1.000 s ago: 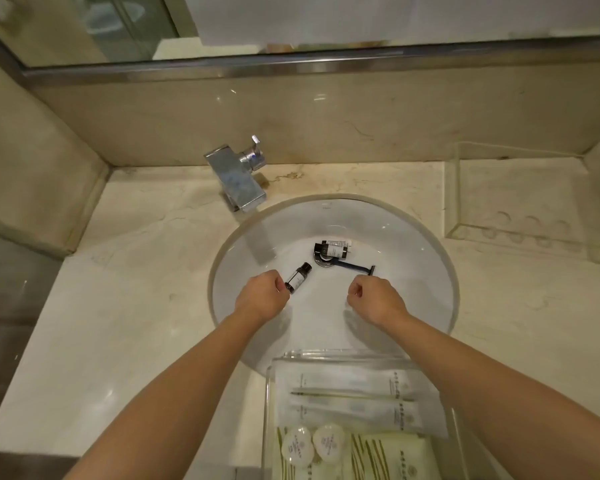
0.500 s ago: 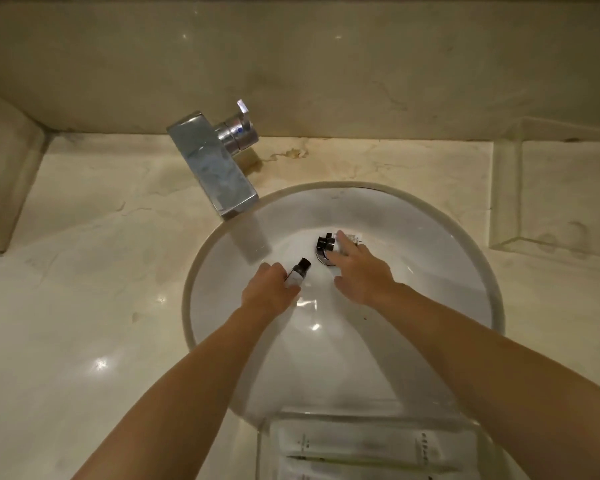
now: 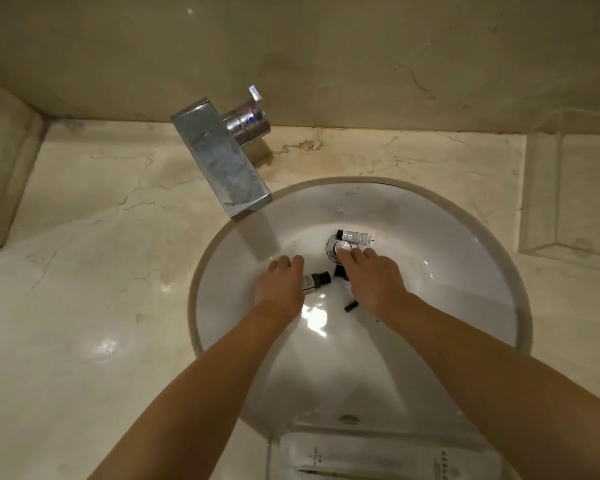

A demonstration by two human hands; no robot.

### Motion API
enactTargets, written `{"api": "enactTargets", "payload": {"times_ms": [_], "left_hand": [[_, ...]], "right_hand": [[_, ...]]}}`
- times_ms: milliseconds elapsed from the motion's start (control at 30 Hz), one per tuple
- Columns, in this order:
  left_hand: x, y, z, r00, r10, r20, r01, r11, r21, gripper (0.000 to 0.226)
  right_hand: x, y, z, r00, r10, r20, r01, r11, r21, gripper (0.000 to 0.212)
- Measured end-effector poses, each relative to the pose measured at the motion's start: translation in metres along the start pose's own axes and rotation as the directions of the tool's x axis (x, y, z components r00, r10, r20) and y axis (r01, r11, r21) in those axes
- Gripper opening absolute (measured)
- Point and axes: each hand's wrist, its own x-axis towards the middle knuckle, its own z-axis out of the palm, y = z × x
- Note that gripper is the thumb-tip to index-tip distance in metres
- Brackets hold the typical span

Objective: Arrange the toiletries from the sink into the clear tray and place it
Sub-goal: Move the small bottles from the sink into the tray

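Observation:
In the white sink [image 3: 465, 271], my left hand [image 3: 279, 289] grips a small dark bottle [image 3: 315, 281] whose black cap sticks out to the right. My right hand [image 3: 374, 280] lies over a black razor [image 3: 341, 271]. The razor's head shows by my thumb and the handle's end pokes out below the palm. The fingertips of that hand reach to the drain [image 3: 333, 249]. A small white tube [image 3: 356, 237] with a dark cap lies just behind the drain. The clear tray [image 3: 274, 455], holding white packets, sits at the sink's near edge.
A chrome faucet [image 3: 222, 161] juts over the sink's left rim. A second clear tray [image 3: 541, 188] stands on the marble counter [image 3: 101, 271] at the right, against the back wall.
My right hand went to the drain, and the razor now sits under it, turned to point towards me. The view moved closer and lower. My left hand kept the bottle.

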Motion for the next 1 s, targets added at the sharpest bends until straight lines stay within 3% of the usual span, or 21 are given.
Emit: {"api": "enactTargets", "payload": {"times_ms": [67,167,400,500,600,667,733,800,833,900,933,1000], "left_hand": [[-0.002,-0.002,0.0,0.996,0.069,-0.048,-0.067,0.997,0.029,0.036],[-0.005,-0.003,-0.003,0.979,0.17,-0.108,-0.165,0.985,0.057,0.035],[-0.027,0.006,-0.013,0.964,0.24,-0.11,-0.256,0.954,-0.155,0.025],[-0.037,0.012,-0.017,0.969,0.2,-0.147,-0.231,0.942,-0.242,0.027],[-0.048,0.016,-0.023,0.987,0.088,-0.133,-0.137,0.897,-0.419,0.027],[-0.06,0.016,-0.028,0.996,0.018,-0.089,-0.065,0.834,-0.549,0.027],[-0.074,0.017,-0.034,0.998,-0.024,-0.061,-0.023,0.749,-0.662,0.026],[-0.09,0.02,-0.04,0.998,-0.058,-0.016,0.023,0.61,-0.792,0.024],[-0.098,0.022,-0.042,0.997,-0.075,0.007,0.047,0.537,-0.842,0.023],[-0.115,0.024,-0.047,0.993,-0.108,0.041,0.084,0.433,-0.898,0.02],[-0.123,0.025,-0.05,0.992,-0.113,0.055,0.096,0.4,-0.911,0.017],[-0.139,0.028,-0.056,0.992,-0.1,0.074,0.105,0.353,-0.93,0.011]], "right_hand": [[-0.004,0.002,0.0,1.0,-0.014,-0.021,0.013,0.998,-0.06,0.056],[-0.014,0.009,0.002,0.995,-0.048,-0.086,0.049,0.999,0.004,0.054],[-0.045,0.027,-0.008,0.961,-0.14,-0.239,0.174,0.976,0.128,0.037],[-0.058,0.027,-0.02,0.966,-0.022,-0.258,0.084,0.97,0.229,0.013],[-0.073,0.024,-0.03,0.964,0.024,-0.264,0.054,0.958,0.283,0.013],[-0.088,0.023,-0.033,0.935,0.026,-0.354,0.105,0.932,0.346,0.016],[-0.102,0.023,-0.04,0.941,0.073,-0.332,0.094,0.883,0.46,0.02],[-0.116,0.019,-0.048,0.948,0.188,-0.257,0.007,0.795,0.607,0.018],[-0.123,0.016,-0.053,0.947,0.256,-0.196,-0.039,0.694,0.719,0.013],[-0.136,0.01,-0.063,0.938,0.346,-0.018,-0.127,0.391,0.912,0.003],[-0.143,0.007,-0.066,0.935,0.347,0.067,-0.171,0.279,0.945,0.008],[-0.159,0.003,-0.073,0.934,0.29,0.207,-0.264,0.173,0.949,0.018]]}}
